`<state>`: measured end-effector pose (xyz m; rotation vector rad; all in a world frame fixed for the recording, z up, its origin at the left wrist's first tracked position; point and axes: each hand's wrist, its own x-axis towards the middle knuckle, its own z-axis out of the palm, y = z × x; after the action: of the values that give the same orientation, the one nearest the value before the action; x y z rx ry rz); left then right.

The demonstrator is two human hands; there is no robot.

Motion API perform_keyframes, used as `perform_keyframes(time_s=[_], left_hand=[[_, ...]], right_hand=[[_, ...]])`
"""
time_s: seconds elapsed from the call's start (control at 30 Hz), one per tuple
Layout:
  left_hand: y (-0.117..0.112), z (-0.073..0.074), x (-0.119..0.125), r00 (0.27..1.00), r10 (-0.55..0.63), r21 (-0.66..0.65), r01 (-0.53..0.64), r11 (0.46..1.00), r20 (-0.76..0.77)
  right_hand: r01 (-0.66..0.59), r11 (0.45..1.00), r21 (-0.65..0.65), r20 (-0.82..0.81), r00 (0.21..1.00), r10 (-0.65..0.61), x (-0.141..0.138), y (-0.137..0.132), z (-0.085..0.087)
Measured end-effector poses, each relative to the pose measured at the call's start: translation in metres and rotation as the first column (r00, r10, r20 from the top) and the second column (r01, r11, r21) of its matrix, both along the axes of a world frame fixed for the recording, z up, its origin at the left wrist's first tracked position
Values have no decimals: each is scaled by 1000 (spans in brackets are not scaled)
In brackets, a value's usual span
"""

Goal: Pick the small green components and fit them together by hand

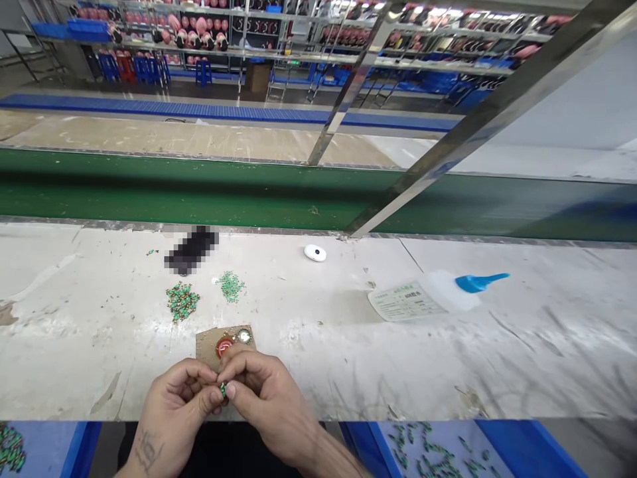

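Observation:
My left hand (178, 398) and my right hand (263, 392) meet at the near edge of the white bench (99, 332). Both pinch one tiny green part (223, 390) between thumb and fingertips. Just beyond the fingers lies a small brown card (206, 344) with a red round piece (223, 345) and a silver round piece (243, 336) on it. Two little heaps of green parts sit further back: one mixed with yellow (182, 300), one finer (231, 286).
A white oval object (315, 252), a printed paper slip (405, 302) and a blue-nozzled bottle (470, 285) lie on the bench. A green conveyor belt (199, 192) runs behind. Blue bins with green parts sit at the near left (30, 451) and right (448, 451).

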<state>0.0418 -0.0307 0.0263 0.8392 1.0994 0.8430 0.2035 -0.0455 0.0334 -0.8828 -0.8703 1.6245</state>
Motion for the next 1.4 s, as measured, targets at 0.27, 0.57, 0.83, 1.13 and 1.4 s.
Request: perform_keyframes(time_s=[0.27,0.57,0.83,1.13,1.4], left_hand=[[-2,0,0,1000,2,23,-2,1000,8],[-1,11,-6,999,13,33,-12,999,-34],[-1,7,-12,998,41,40,-43,998,45],[-5,5,-18,997,74,94,-71,993,-27],[-6,3,-12,992,118,260,-106,960,-32]], right_hand=[[72,997,6,103,992,-72,-2,-3,-5],[62,997,56,36,997,-64,-11,2,-1],[44,992,119,73,996,-53,-15,1,-1],[1,1000,1,38,999,-1,-21,-1,7],[39,998,54,68,997,-43,-24,-3,6]])
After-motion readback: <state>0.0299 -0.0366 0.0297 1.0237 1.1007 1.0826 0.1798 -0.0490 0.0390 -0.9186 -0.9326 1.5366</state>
